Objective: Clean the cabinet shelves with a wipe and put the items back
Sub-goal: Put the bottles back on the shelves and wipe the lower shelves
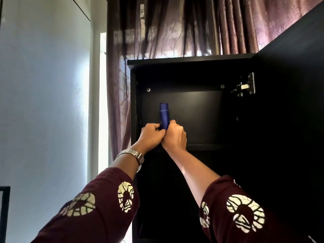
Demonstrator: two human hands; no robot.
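Observation:
A tall black cabinet point(191, 58) stands open, seen from below. A slim dark blue bottle point(163, 114) stands upright at the left of the top shelf point(206, 146). My left hand point(151, 135) and my right hand point(174, 136) are both raised to it, fingers curled round its lower part from either side, the two hands touching each other. The bottle's base is hidden behind my fingers. No wipe is in view.
The cabinet door point(289, 102) hangs open to the right on a metal hinge point(245, 85). A purple curtain point(157, 27) hangs behind and to the left of the cabinet. A white wall point(43, 85) fills the left side. Lower compartments are dark.

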